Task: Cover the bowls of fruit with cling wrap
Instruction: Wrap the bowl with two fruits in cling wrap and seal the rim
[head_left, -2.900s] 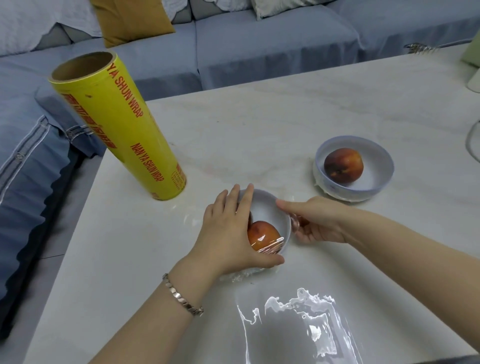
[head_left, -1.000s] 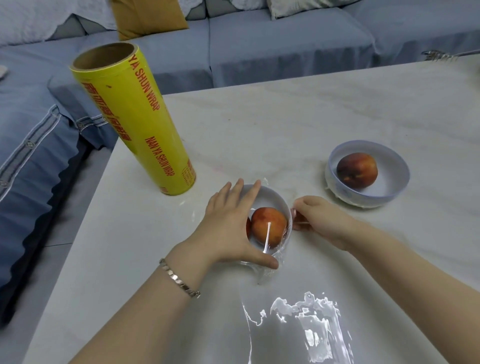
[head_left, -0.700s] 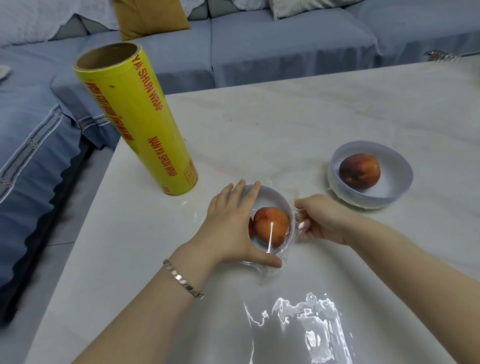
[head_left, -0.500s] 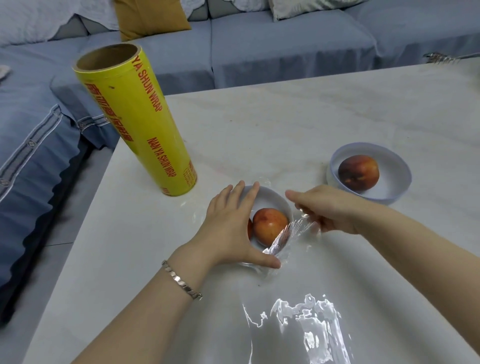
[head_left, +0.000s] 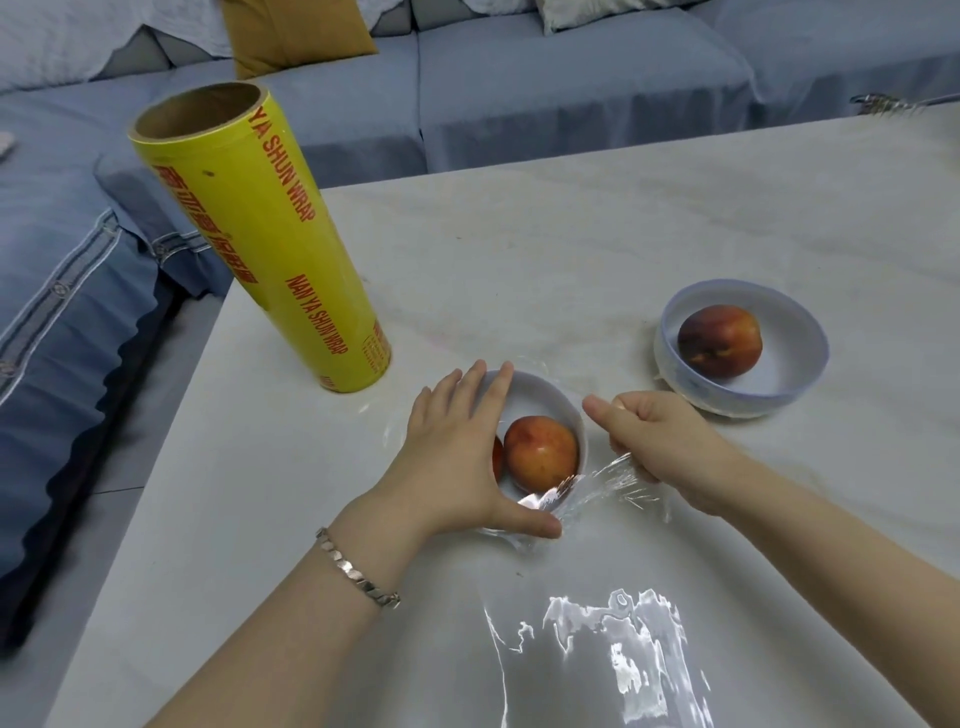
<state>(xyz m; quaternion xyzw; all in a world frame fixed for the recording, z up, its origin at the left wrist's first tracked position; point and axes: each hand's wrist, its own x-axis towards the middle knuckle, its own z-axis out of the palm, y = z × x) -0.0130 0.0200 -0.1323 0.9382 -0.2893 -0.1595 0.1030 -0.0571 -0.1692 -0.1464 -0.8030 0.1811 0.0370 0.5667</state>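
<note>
A small white bowl with a peach stands at the table's middle. My left hand lies flat over its left rim, fingers straight, thumb along the near edge. A sheet of clear cling wrap stretches from the bowl's near right edge. My right hand pinches that wrap just right of the bowl. A second, larger white bowl with a peach sits at the right, wrap clinging around its wall. The yellow cling wrap roll stands upright at the left.
The pale marble table ends close to the roll on the left. A blue sofa runs behind it and along the left side. Glare lies on the tabletop near me.
My right hand lifted from the bowl's right side and drew the cling wrap out to the right and toward me. My left hand stayed on the bowl.
</note>
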